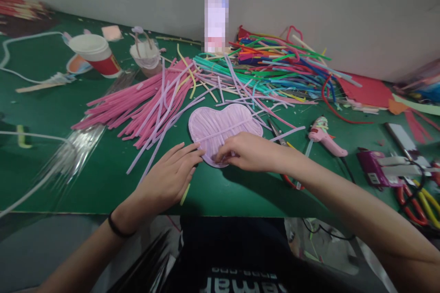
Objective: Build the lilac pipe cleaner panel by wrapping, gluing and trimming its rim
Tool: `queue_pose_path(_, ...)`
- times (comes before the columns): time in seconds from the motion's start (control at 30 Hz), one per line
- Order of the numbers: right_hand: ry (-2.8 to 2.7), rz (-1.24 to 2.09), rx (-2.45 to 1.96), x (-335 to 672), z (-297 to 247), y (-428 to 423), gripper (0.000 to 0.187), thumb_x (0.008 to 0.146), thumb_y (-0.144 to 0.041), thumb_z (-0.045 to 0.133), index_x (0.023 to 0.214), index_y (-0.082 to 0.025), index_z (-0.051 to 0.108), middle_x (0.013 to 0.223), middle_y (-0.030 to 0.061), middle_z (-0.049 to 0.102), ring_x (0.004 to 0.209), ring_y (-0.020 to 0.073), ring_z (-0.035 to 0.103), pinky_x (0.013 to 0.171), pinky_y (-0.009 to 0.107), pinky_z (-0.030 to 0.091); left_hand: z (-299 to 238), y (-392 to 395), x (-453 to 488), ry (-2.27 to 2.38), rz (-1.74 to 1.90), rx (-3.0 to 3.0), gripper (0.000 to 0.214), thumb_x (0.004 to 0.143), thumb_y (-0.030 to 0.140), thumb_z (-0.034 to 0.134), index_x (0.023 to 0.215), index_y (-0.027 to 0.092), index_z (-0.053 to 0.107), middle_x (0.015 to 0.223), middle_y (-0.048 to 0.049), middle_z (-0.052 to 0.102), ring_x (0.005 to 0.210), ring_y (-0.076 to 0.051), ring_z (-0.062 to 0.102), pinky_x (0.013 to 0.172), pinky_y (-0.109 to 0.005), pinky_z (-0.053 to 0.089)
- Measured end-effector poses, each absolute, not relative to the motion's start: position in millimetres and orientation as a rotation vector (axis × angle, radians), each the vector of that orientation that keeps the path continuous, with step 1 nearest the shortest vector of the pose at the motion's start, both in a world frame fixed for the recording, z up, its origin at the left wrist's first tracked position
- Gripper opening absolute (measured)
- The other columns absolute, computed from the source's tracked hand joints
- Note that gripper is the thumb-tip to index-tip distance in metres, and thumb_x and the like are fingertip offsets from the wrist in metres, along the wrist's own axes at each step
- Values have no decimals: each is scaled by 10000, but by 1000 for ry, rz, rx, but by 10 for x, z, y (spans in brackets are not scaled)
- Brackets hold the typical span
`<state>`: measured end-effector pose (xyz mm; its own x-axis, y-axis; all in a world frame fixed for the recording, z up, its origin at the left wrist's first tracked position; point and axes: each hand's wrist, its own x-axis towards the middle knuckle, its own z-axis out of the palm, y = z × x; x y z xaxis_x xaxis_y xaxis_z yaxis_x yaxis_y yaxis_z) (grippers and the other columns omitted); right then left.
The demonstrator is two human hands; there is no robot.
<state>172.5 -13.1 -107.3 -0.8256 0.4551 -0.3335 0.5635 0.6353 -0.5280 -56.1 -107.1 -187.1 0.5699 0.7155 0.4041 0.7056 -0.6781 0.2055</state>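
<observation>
A lilac, heart-like padded piece [223, 123] lies on the green table, its face covered with fuzzy strands side by side. One lilac pipe cleaner [228, 130] runs slantwise across it. My left hand [172, 171] rests at the piece's lower left edge, fingers stretched out and fingertips touching it. Over the lower part, my right hand [242, 150] has its fingers bent down and drawn together against the surface; what lies between the fingertips is hidden. Loose lilac pipe cleaners [165, 114] are strewn just beyond.
Pink pipe cleaners [137, 105] lie left, a multicoloured heap [275, 64] behind. Scissors [277, 132], a pink glue gun [326, 139] and pliers [412, 201] lie right. A paper cup [96, 55] stands back left, near a blurred-out upright screen [216, 23].
</observation>
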Motion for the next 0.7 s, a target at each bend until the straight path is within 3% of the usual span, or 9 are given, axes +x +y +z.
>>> queue_pose_path(0.23, 2707, -979, 804, 1728, -1105, -110, 350, 834, -22, 567, 1063, -184, 777, 1055, 44, 791, 966, 188, 727, 848, 273, 484, -1862, -1091, -550, 1176, 646, 2806, 280, 955, 78, 431, 1180, 118, 592, 1405, -135, 613, 1403, -236, 474, 1198, -451, 338)
queue_pose_path(0.5, 2681, -1003, 800, 1749, -1080, -111, 233, 901, -165, 635, 1091, -196, 767, 1057, 50, 790, 958, 190, 733, 832, 272, 494, -1861, -1078, -526, 1142, 450, 2860, 346, 1017, 168, 374, 1276, 125, 599, 1440, -106, 593, 1407, -212, 475, 1244, -439, 243)
queue_pose_path(0.7, 2714, -998, 777, 1927, -931, -68, 300, 887, -174, 647, 1171, -219, 732, 1105, 43, 775, 946, 175, 719, 811, 259, 488, -1861, -1087, -522, 1123, 482, 2851, 322, 1010, 168, 406, 1257, 117, 606, 1424, -117, 605, 1410, -224, 471, 1251, -454, 216)
